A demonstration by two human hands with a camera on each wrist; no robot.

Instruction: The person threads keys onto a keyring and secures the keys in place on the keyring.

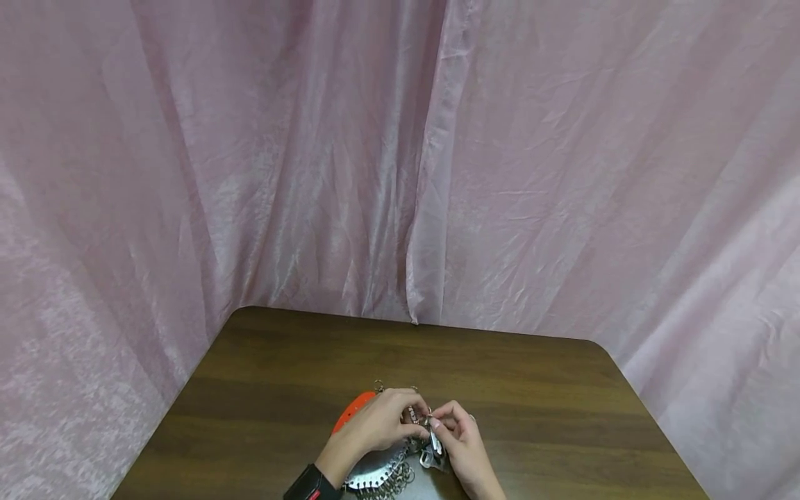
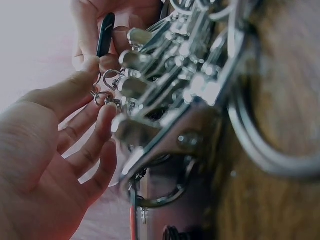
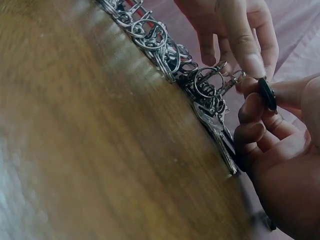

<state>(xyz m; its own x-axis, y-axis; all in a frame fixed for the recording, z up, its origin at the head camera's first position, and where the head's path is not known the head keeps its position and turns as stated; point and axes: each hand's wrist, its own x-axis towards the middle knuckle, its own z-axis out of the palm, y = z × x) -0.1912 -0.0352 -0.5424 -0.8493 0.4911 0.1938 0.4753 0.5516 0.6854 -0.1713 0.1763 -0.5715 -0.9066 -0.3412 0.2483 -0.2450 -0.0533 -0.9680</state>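
Observation:
My left hand (image 1: 384, 420) reaches over a silver piece (image 1: 373, 467) with holes and many clasps along its curved edge. In the left wrist view, its thumb and fingers pinch a small metal key ring (image 2: 103, 96). Close on the right, my right hand (image 1: 465, 448) pinches a small flat black piece (image 3: 267, 95), whose kind I cannot tell, between thumb and fingers. The two hands' fingertips almost meet at the ring. A silver key (image 3: 217, 135) hangs among linked metal rings (image 3: 209, 82) beside the right hand.
An orange curved piece (image 1: 355, 408) with holes shows behind the left forearm. More rings and clasps (image 1: 394, 480) cluster along the silver edge. All lies near the front of a brown wooden table (image 1: 531, 389), with pink curtains (image 1: 562, 173) behind. A black band (image 1: 312, 484) circles the left wrist.

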